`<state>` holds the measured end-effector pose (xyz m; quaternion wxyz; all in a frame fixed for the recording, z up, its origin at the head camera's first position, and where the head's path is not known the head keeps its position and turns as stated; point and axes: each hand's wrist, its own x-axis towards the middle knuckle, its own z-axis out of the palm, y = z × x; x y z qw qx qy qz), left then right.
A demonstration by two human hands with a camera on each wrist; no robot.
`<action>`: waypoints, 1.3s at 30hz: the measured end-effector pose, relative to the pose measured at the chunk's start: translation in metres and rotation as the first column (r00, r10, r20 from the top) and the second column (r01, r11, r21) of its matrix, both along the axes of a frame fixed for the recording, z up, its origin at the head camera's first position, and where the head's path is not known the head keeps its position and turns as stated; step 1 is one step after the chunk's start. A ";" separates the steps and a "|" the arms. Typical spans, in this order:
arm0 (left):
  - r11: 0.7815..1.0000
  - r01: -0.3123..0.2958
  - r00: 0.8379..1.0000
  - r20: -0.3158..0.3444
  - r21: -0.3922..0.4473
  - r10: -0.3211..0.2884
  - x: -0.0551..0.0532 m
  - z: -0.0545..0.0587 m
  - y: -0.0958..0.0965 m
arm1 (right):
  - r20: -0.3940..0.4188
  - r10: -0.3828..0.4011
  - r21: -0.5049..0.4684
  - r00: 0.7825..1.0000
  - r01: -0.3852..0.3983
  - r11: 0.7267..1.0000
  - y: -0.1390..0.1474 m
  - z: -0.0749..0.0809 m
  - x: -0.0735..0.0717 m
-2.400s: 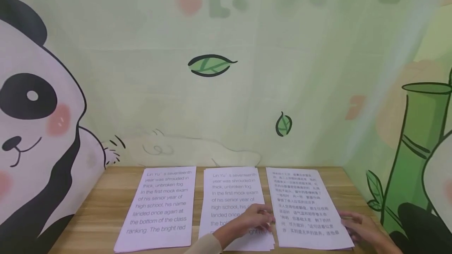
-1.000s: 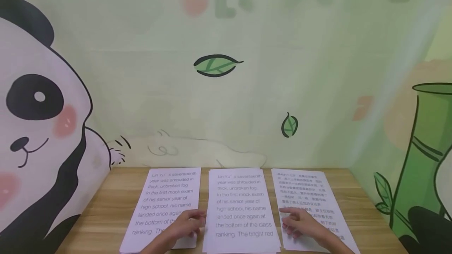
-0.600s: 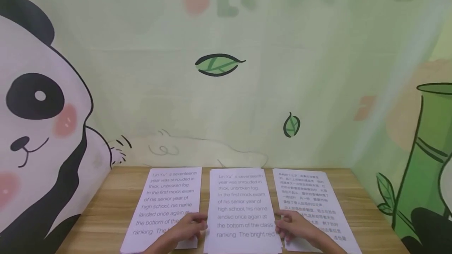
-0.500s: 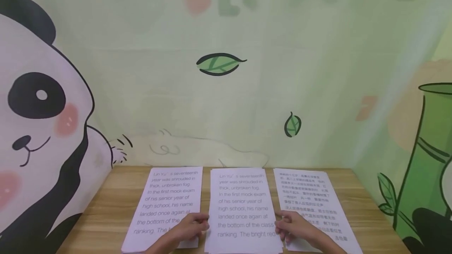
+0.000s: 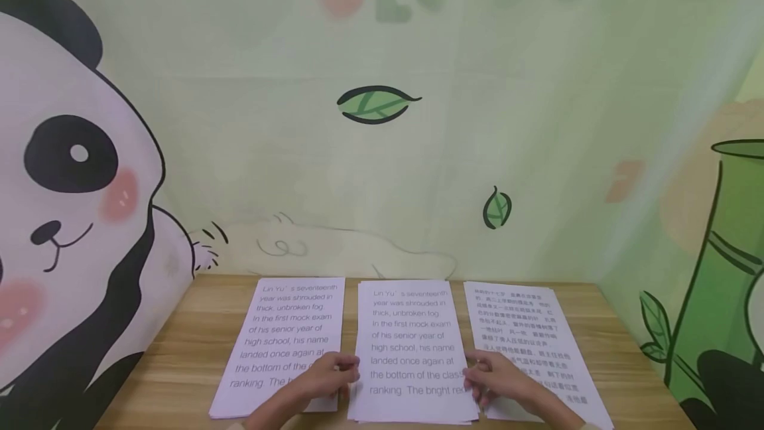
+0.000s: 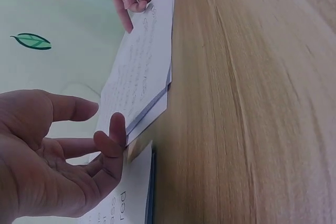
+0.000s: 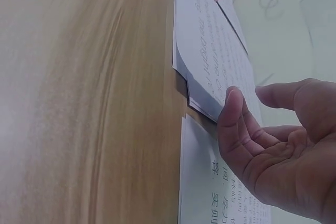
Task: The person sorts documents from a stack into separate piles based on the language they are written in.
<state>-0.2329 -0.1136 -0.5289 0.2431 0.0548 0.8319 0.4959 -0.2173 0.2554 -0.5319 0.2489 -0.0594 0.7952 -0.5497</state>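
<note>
The middle paper stack (image 5: pixel 412 350), printed in English, lies on the wooden table between my two hands, its sheets slightly uneven at the edges. My left hand (image 5: pixel 325 377) is at its left edge, fingers loosely bent, fingertips right at the paper. At the opposite edge is my right hand (image 5: pixel 501 380), fingertips against the sheets. Both wrist views show thumb and fingers apart: the left hand (image 6: pixel 68 156) beside the stack's near corner, the right hand (image 7: pixel 283 145) with one fingertip at the stack's side. Each hand partly covers the outer stack beneath it.
A left stack (image 5: pixel 280 344) of English text and a right stack (image 5: pixel 525 344) of Chinese text flank the middle one. Bare wood of the table (image 5: pixel 161 377) shows around them. A cloth backdrop (image 5: pixel 268 131) with panda and bamboo drawings stands behind.
My left hand has moved from the gap by the right stack to the middle stack's left edge. My right hand has shifted left from the right stack's outer edge to the middle stack.
</note>
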 end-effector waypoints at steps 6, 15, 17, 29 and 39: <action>0.998 0.000 1.000 -0.006 0.065 0.000 0.002 0.004 0.000 | -0.035 -0.024 0.026 0.999 0.025 0.999 0.001 0.004 0.000; 0.974 -0.008 1.000 0.002 0.227 0.008 0.003 -0.007 0.001 | -0.059 -0.113 0.101 0.992 0.119 0.988 -0.002 0.001 -0.001; 0.972 -0.008 1.000 -0.010 0.234 0.011 0.003 -0.010 0.002 | -0.038 -0.129 0.101 0.991 0.132 0.986 -0.002 0.000 -0.001; 0.982 -0.044 0.999 0.039 0.185 0.038 0.006 -0.013 0.008 | 0.008 -0.084 0.010 0.996 0.084 0.996 0.000 -0.004 0.005; 0.967 -0.051 0.997 0.067 0.250 0.036 0.006 -0.016 -0.002 | -0.007 -0.102 0.060 0.995 0.102 0.993 0.000 0.000 0.002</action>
